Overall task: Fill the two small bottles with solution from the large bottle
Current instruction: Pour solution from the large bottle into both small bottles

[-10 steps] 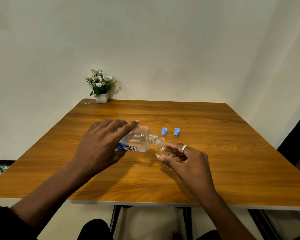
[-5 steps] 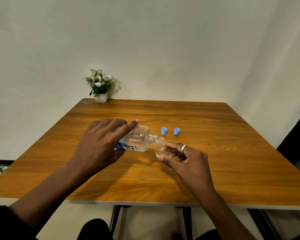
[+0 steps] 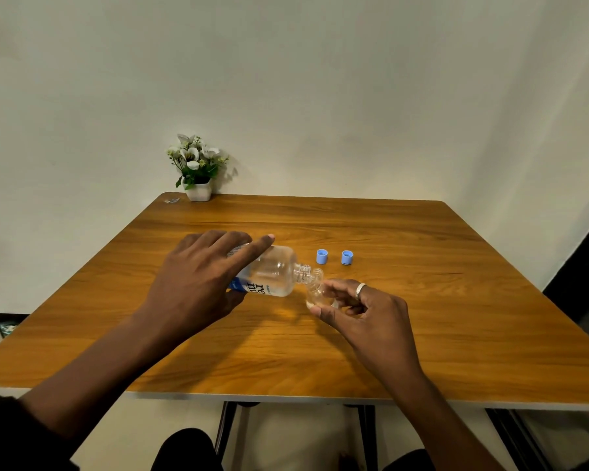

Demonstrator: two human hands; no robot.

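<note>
My left hand [image 3: 201, 283] grips the large clear bottle [image 3: 272, 275], which is tipped on its side with its open neck pointing right; the index finger lies straight along the top. My right hand [image 3: 364, 311] pinches a small clear bottle [image 3: 317, 294], tilted so that its mouth meets the large bottle's neck. A little liquid shows at the small bottle's bottom. Both are held just above the wooden table [image 3: 422, 300]. Only one small bottle is in view.
Two small blue caps [image 3: 321, 256] [image 3: 347, 257] stand on the table just behind the bottles. A white pot of artificial flowers [image 3: 198, 171] sits at the far left corner by the wall, with a small clear scrap [image 3: 171, 200] beside it.
</note>
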